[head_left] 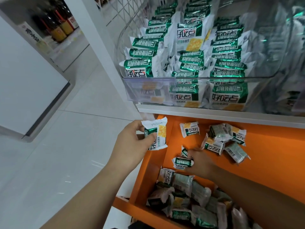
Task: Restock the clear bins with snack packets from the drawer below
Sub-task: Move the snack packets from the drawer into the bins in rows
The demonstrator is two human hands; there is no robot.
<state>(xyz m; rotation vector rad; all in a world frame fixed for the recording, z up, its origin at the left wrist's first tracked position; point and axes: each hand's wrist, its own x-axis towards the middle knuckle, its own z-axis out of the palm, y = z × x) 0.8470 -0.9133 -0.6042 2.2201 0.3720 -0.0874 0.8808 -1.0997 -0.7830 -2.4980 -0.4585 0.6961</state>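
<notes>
A clear bin [148,90] on the shelf is packed with green-and-white snack packets [189,35] standing in rows. Below it an orange drawer [272,154] is pulled out, with several loose packets [221,138] scattered at its back and a pile [189,200] at its front. My left hand [132,142] holds one snack packet [156,134] just above the drawer's left wall, below the shelf edge. My right hand [201,162] reaches down into the drawer and grips a green packet [183,161] lying on the drawer floor.
A white shelf edge [214,113] runs between bin and drawer. A second clear bin [283,55] with blurred packets stands to the right. To the left lies a white tiled aisle floor [57,154], a white display block [29,80], and bottles [56,25] on a far shelf.
</notes>
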